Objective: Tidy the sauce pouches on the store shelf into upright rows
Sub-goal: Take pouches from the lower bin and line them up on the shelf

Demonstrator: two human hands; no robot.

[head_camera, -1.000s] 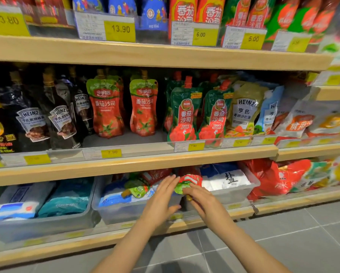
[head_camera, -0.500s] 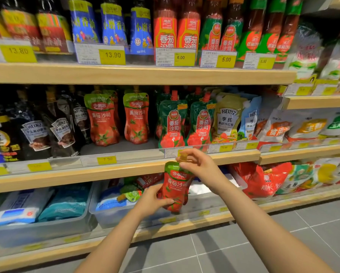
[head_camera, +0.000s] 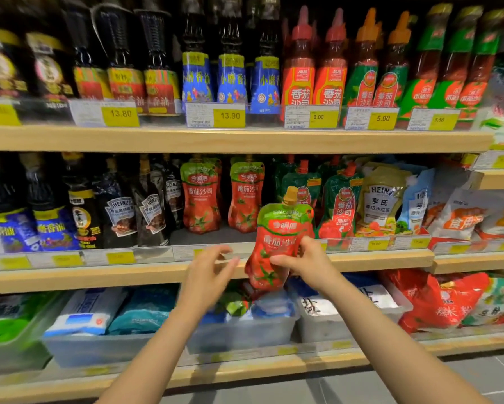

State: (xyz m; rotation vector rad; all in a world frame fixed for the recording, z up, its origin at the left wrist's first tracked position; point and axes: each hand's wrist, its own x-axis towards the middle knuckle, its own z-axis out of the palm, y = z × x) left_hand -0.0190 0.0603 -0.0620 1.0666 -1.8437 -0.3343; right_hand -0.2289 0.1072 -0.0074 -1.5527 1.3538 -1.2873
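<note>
My right hand [head_camera: 306,259] grips a red and green ketchup pouch [head_camera: 277,240] with a tan cap, held upright in front of the middle shelf's edge [head_camera: 376,259]. My left hand [head_camera: 209,269] hovers just left of it with fingers spread, holding nothing. Two matching red pouches [head_camera: 200,196] [head_camera: 246,193] stand upright on the middle shelf behind. To their right stand dark green ketchup pouches [head_camera: 342,205] with red caps. Another green and red pouch [head_camera: 234,304] lies in a bin on the bottom shelf.
Dark sauce pouches and bottles [head_camera: 122,211] fill the middle shelf's left side, and Heinz dressing pouches [head_camera: 382,199] stand to the right. Bottles [head_camera: 300,68] line the top shelf. Clear bins [head_camera: 245,333] of bagged goods sit on the bottom shelf. Price tags run along the shelf edges.
The ketchup pouch came out of the bottom bin and rose to the middle shelf's edge. My left hand let go of its bottom and now hangs open beside it. The view tilted upward.
</note>
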